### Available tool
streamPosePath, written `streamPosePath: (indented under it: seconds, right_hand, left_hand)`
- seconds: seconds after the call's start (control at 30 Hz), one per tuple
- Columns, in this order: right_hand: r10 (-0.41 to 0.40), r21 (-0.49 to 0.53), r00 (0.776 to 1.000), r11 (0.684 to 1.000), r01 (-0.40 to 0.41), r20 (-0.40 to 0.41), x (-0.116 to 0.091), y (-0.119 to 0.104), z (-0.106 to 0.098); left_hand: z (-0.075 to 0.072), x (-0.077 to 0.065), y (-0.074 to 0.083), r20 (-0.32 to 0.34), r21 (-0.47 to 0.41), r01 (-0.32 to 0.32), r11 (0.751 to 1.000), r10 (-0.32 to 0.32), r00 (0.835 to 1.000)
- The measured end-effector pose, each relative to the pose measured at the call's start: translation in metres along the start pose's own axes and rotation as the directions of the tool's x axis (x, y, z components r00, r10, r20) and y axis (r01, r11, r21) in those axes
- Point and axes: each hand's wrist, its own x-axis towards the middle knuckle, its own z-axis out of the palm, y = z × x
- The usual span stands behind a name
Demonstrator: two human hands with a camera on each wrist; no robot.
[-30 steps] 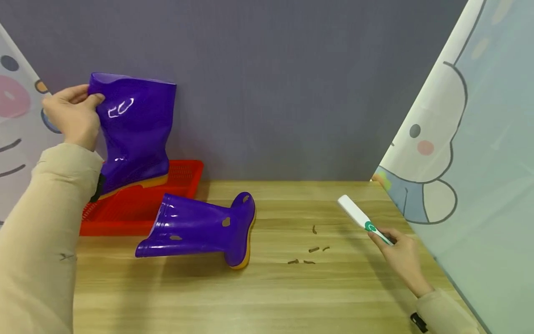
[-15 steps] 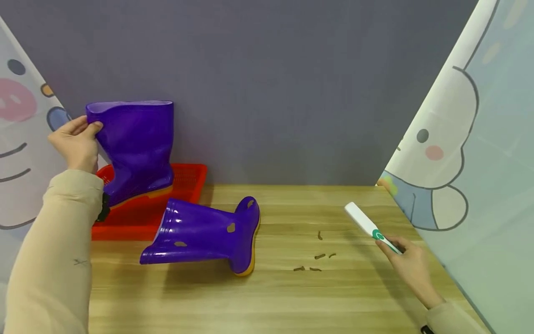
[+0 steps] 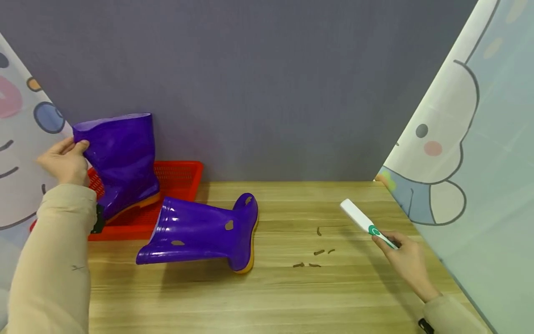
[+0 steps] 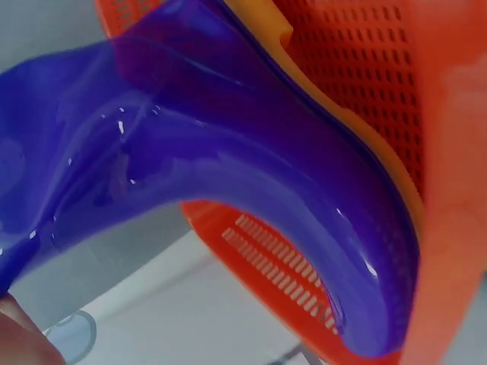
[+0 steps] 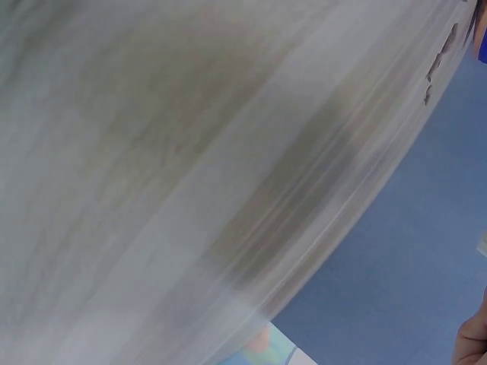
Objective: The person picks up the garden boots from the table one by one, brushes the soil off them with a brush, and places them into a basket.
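Note:
My left hand (image 3: pixel 66 160) pinches the top rim of a glossy purple rain boot (image 3: pixel 121 153) with a yellow sole. This boot stands tilted in the red plastic basket (image 3: pixel 189 185); in the left wrist view its foot (image 4: pixel 304 198) lies inside the basket wall. A second purple rain boot (image 3: pixel 200 229) lies on its side on the table, toe to the right, with several brown patches on it. Out to the right, my right hand (image 3: pixel 409 262) grips the handle of a white-and-green brush (image 3: pixel 359 217) held above the table; its bristles are hidden.
Several small brown scraps (image 3: pixel 319 252) lie on the wooden table (image 3: pixel 271 301) between the lying boot and the brush. A grey wall panel (image 3: pixel 271 93) rises behind, and printed cartoon sheets (image 3: pixel 479 162) flank both sides.
My left hand has lowered the boot into the red basket, and its shaft now leans further left. The right hand holds the brush in nearly the same place.

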Motion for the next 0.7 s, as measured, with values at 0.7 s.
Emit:
streamPosePath:
  seconds: [0.7]
  right_hand:
    - [-0.009,0.008,0.997,1.000,0.009,0.075,-0.001,-0.003,0.010]
  left_hand:
    - [-0.038,0.004,-0.002,0.007,0.117,0.163,0.980,-0.165,0.986]
